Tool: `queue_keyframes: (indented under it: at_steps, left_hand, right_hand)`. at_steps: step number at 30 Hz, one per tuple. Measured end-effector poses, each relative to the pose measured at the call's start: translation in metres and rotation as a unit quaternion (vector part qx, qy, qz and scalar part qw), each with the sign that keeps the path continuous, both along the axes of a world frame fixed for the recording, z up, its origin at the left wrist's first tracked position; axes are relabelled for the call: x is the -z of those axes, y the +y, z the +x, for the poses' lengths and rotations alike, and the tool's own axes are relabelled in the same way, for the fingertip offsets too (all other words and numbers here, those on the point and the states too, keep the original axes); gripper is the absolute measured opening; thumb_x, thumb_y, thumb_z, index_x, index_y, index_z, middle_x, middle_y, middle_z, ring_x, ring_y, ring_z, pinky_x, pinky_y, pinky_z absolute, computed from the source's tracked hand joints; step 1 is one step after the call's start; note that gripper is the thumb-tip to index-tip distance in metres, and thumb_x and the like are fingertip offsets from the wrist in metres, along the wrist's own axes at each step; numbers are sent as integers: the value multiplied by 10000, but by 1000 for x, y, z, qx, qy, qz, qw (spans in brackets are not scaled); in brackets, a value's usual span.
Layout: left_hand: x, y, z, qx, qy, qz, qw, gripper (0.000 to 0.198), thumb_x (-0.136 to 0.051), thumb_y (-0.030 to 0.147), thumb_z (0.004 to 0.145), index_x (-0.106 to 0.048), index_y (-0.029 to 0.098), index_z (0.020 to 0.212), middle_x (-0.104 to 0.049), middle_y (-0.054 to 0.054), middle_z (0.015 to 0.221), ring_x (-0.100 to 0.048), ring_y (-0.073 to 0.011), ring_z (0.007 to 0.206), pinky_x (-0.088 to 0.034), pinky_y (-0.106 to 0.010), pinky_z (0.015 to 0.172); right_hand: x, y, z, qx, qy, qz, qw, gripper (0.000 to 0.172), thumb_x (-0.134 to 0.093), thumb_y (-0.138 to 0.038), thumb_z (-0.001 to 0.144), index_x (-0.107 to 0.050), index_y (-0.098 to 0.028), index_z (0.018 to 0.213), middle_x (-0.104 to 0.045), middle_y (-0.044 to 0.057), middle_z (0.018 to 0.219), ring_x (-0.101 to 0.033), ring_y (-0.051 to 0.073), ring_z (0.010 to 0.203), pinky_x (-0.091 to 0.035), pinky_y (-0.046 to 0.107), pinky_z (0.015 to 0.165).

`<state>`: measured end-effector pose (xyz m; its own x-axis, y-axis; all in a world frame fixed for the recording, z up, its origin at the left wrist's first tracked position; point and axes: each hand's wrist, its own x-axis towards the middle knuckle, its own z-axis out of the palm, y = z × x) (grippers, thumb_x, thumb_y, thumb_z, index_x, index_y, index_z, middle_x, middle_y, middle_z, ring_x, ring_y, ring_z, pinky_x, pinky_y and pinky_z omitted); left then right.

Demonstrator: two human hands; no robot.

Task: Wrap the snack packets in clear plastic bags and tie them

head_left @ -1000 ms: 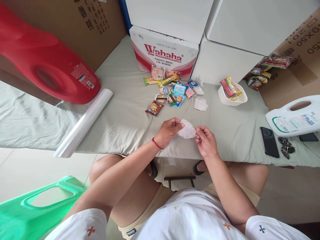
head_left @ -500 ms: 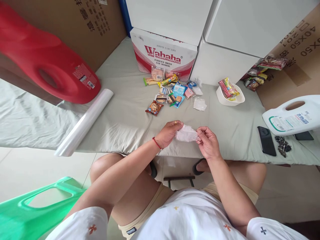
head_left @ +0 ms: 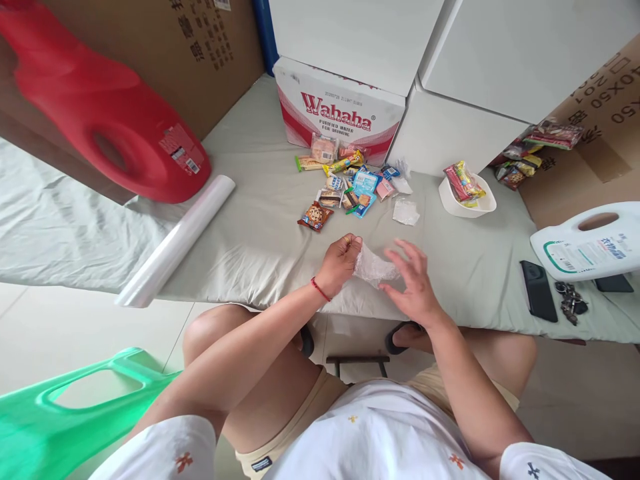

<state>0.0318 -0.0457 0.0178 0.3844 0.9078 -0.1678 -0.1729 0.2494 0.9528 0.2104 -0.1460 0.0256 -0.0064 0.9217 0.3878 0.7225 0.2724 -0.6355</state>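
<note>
The left hand (head_left: 341,261) pinches a crumpled clear plastic bag (head_left: 375,269) above the table edge (head_left: 280,293); the right hand (head_left: 411,283) hovers, fingers spread. It looks feather-light, limp, probably slippery; best gripped at its rim.

White T-shirt (head_left: 380,433) on me, small orange and dark cross marks on sleeves and front. Beige shorts (head_left: 295,427), dark tag at hem. Red string bracelet (head_left: 320,290) on my left wrist. Ring (head_left: 345,238) on left hand (head_left: 341,262).
</note>
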Motion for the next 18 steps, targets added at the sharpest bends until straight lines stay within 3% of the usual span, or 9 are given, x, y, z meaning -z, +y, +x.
queue_keyframes:
  at_steps: [3, 6, 8, 12, 15, 18]
  left_hand:
    - [0, 0, 3, 13, -32, -38, 999, 520, -692, 647, 844, -433, 226, 686, -377, 76, 539, -305, -75, 461, -219, -264, 456]
    - [3, 5, 3, 7, -49, -84, 995, 564, -730, 690, 781, -426, 225, 687, -373, 76, 548, -300, -72, 464, -209, -256, 455]
    - [3, 8, 1, -2, -38, -114, 993, 574, -695, 744, 774, -456, 225, 728, -397, 76, 542, -293, -70, 438, -196, -254, 448]
    - [-2, 0, -2, 33, -11, -180, 983, 633, -547, 857, 783, -495, 228, 826, -536, 24, 646, -456, -108, 475, -268, -253, 456]
    - [-8, -12, -2, 91, 16, -98, 991, 613, -680, 804, 718, -518, 219, 803, -554, 5, 742, -537, -137, 639, -337, -244, 508]
    - [-8, -16, -1, 89, 53, 27, 994, 540, -873, 614, 608, -549, 202, 737, -521, 24, 726, -463, -125, 693, -341, -242, 582]
  right_hand:
    - [-4, 9, -9, -32, -30, 13, 999, 200, -651, -293, 959, -746, -334, 1131, -669, 75, 1281, -562, 284, 1243, -496, 504, 1034]
    - [-7, 11, -12, -1, 60, -7, 998, 163, -591, -300, 1004, -751, -300, 1030, -705, 48, 980, -646, 215, 925, -542, 386, 829]
    - [-8, 10, -12, 36, 108, -30, 993, 153, -603, -344, 1003, -740, -277, 1000, -683, 30, 902, -630, 180, 785, -518, 337, 728]
    - [-7, 9, -12, 148, 101, -13, 984, 187, -602, -383, 994, -723, -247, 952, -667, 26, 854, -598, 166, 719, -485, 319, 695]
    - [-4, 10, -19, 169, 46, -2, 985, 205, -580, -376, 992, -727, -243, 942, -684, 46, 882, -610, 180, 746, -483, 332, 716]
    - [-1, 11, -28, 134, 56, -23, 989, 200, -593, -388, 975, -738, -255, 936, -702, 53, 907, -632, 191, 785, -494, 339, 748]
